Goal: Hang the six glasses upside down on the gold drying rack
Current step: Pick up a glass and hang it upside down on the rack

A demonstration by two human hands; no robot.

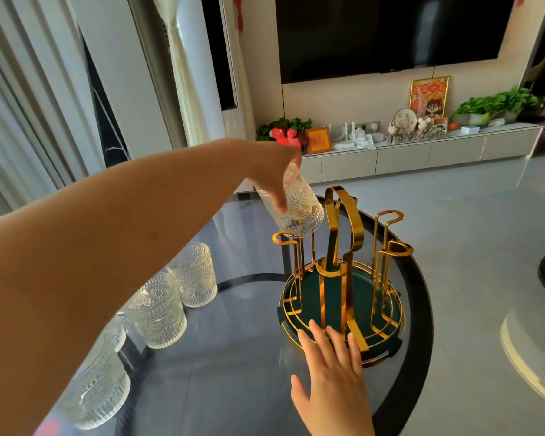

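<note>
Because the round glass table is smooth and hard, anything set down or dropped on it will slide or chip, and that shapes every grip here. The gold drying rack stands at about the 2 o'clock side of the tabletop, a stiff wire frame on a dark green tray, and it looks light enough to skid if knocked; none of its prongs carries a glass yet. The left hand reaches out over the rack's 10 o'clock prong, holding one embossed glass mouth-down and tilted, its rim just above or touching the prong's looped top; I cannot tell which. The fingers are curled around the upper wall near the base, closed firmly on it, which I judge the best hold: the ribbed relief gives purchase, while the glass itself is rigid, fairly weighty and breakable. The right hand lies open at the rack's 6 o'clock edge, fingers extended and slightly spread, tips on or just over the tray rim, holding nothing, seemingly steadying the rack. The waiting glasses stand upright in a row at the table's 9 o'clock side, partly hidden by the left forearm, so their count is unclear.
</note>
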